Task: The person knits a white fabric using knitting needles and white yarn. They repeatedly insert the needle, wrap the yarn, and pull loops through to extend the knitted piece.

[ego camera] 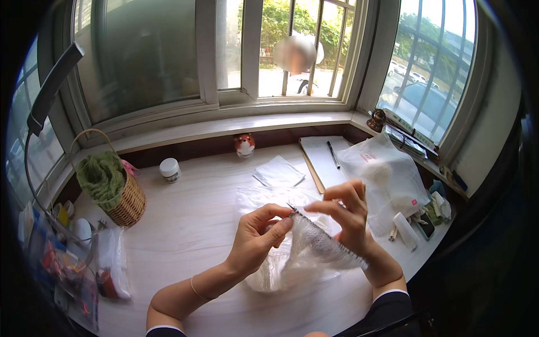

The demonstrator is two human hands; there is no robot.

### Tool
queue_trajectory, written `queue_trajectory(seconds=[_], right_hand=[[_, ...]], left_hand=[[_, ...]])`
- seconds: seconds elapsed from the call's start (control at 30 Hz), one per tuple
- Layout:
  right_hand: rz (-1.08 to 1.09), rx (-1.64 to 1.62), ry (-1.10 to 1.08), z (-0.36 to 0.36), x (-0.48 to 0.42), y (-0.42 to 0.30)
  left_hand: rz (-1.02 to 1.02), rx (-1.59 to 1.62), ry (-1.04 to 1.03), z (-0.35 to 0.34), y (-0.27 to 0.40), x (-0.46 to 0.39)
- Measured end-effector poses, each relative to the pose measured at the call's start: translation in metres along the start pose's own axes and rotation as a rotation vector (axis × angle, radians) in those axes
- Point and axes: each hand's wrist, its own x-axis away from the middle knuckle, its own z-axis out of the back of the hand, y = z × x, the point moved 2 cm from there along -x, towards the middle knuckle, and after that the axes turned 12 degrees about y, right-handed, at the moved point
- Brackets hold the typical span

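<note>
A piece of white openwork knitting hangs from a knitting needle, its stitches lined up along the shaft. Pinched by the needle's pointed end, the work is in my left hand. My right hand is raised behind the needle, its fingers bent and partly spread. Whether it grips the needle or the yarn is hidden by the knitting. Beneath both hands lies a clear plastic bag, crumpled on the table.
At left stand a wicker basket with green knitted fabric and a white jar. Folded tissues, a notepad with a pen, and a white bag lie beyond. A person is outside the barred window.
</note>
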Motion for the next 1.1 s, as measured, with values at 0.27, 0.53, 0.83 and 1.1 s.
queue_trajectory(seconds=[0.27,0.53,0.83,1.1], right_hand=[[0.102,-0.023,0.065,-0.002,0.003,0.001],[0.047,-0.202,0.105,-0.011,0.009,0.011],[0.118,-0.174,0.163,-0.004,0.009,0.012],[0.157,-0.133,0.138,-0.003,0.006,0.007]], left_hand=[[-0.085,0.031,0.061,-0.001,0.008,-0.002],[-0.010,-0.026,0.004,-0.001,0.001,-0.001],[0.004,0.050,0.006,-0.004,0.011,-0.002],[-0.008,0.042,0.062,-0.004,0.011,-0.002]])
